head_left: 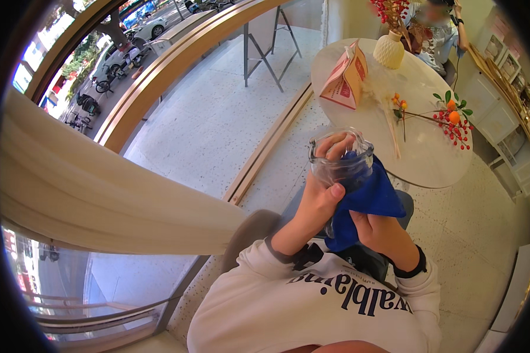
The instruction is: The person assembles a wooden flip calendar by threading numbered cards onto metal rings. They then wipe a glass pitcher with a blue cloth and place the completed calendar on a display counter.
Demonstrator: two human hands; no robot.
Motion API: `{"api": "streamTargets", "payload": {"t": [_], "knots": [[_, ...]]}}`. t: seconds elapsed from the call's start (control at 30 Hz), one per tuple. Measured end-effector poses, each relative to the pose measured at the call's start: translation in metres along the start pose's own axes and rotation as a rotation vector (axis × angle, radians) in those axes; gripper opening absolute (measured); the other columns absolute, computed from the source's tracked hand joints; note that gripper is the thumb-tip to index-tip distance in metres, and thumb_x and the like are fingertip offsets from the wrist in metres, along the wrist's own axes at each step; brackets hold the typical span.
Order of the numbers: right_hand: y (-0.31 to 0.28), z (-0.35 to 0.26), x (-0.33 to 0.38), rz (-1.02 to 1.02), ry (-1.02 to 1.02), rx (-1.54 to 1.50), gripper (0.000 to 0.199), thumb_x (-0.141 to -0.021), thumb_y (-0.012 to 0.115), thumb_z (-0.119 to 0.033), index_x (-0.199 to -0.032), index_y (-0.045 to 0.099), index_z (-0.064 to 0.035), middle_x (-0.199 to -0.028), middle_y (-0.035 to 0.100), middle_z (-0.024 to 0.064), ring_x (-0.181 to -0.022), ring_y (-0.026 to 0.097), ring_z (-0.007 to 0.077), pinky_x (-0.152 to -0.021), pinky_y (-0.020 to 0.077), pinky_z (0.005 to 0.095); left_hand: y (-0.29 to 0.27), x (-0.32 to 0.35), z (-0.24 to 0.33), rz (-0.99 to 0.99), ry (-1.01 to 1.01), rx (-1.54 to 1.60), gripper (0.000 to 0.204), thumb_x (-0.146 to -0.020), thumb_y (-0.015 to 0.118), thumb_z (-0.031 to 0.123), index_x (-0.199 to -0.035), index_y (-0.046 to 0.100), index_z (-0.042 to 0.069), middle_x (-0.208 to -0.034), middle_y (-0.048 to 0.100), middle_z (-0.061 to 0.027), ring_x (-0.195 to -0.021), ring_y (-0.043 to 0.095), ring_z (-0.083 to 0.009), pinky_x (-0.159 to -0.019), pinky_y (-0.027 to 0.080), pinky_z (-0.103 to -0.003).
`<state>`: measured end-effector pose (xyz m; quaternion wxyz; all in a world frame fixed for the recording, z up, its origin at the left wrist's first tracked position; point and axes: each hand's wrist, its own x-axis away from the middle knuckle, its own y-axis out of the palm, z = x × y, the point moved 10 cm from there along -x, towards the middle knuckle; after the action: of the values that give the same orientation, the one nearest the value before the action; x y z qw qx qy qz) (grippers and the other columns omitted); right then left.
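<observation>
A clear glass vase [337, 170] with a wavy rim is held up in front of me, its mouth toward the top of the view. My left hand [319, 203] is closed around it, with the thumb on the near side and fingers showing by the rim. A blue cloth [376, 193] lies against the vase's right side and hangs below it. Some blue also shows through the glass. My right hand [368, 228] grips the cloth from beneath; its fingers are mostly hidden by the fabric.
Beyond my hands stands a round white table [433, 159] bearing a folded red-and-white card [344, 82], a cream vase [388, 50] and loose berry stems [453, 120]. Another person [439, 41] sits behind it. A beige curtain [112, 194] and window are on the left.
</observation>
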<state>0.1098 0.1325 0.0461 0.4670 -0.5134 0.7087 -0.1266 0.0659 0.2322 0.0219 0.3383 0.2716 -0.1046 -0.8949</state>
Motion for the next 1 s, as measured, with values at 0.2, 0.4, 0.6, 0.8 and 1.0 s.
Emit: {"api": "streamTargets", "payload": {"t": [0.2,0.4,0.6,0.8,1.0], "knots": [[-0.023,-0.014,0.032,0.146,0.115,0.229,0.03,-0.096,0.047,-0.008,-0.125,0.05,0.002,-0.123,0.054,0.0238,-0.112,0.053,0.0411,-0.099,0.0382,0.0441,0.038,0.029,0.01,-0.024,0.062,0.264,0.09,-0.083,0.074,0.029,-0.146,0.018,0.001,-0.144,0.036,-0.0161,-0.131,0.037,-0.0233,-0.107,0.032,-0.035],[-0.072,-0.008,0.101,0.306,0.319,0.207,0.029,-0.099,0.045,-0.011,-0.124,0.05,0.0042,-0.121,0.057,0.0191,-0.111,0.055,0.0298,-0.097,0.0409,0.0383,0.106,0.062,0.033,-0.175,0.051,0.373,0.081,-0.084,0.073,0.021,-0.143,0.021,0.002,-0.133,0.046,-0.0161,-0.122,0.048,-0.0219,-0.103,0.038,-0.034],[-0.091,-0.055,0.13,0.328,0.278,0.232,0.034,-0.099,0.046,-0.012,-0.128,0.049,0.0042,-0.125,0.057,0.017,-0.112,0.055,0.0267,-0.096,0.0413,0.0365,0.144,0.082,0.049,-0.328,0.081,0.468,0.072,-0.084,0.072,0.015,-0.14,0.028,0.001,-0.127,0.049,-0.0097,-0.115,0.047,-0.016,-0.101,0.037,-0.03],[-0.11,-0.05,0.179,0.371,0.31,0.218,0.03,-0.092,0.056,-0.009,-0.119,0.056,0.003,-0.115,0.061,0.0163,-0.102,0.059,0.0284,-0.089,0.0447,0.0352,0.182,0.088,0.035,-0.402,0.032,0.319,0.073,-0.086,0.071,0.02,-0.142,0.029,0.003,-0.126,0.053,-0.011,-0.116,0.052,-0.0177,-0.099,0.041,-0.031],[-0.106,-0.078,0.155,0.248,0.216,0.057,0.017,-0.078,0.066,-0.005,-0.093,0.061,-0.003,-0.087,0.059,0.0134,-0.076,0.058,0.0303,-0.07,0.0471,0.0359,0.172,0.09,0.033,-0.373,0.012,0.347,0.072,-0.086,0.071,0.017,-0.142,0.028,0.001,-0.122,0.057,-0.014,-0.111,0.056,-0.0201,-0.096,0.045,-0.031]]}}
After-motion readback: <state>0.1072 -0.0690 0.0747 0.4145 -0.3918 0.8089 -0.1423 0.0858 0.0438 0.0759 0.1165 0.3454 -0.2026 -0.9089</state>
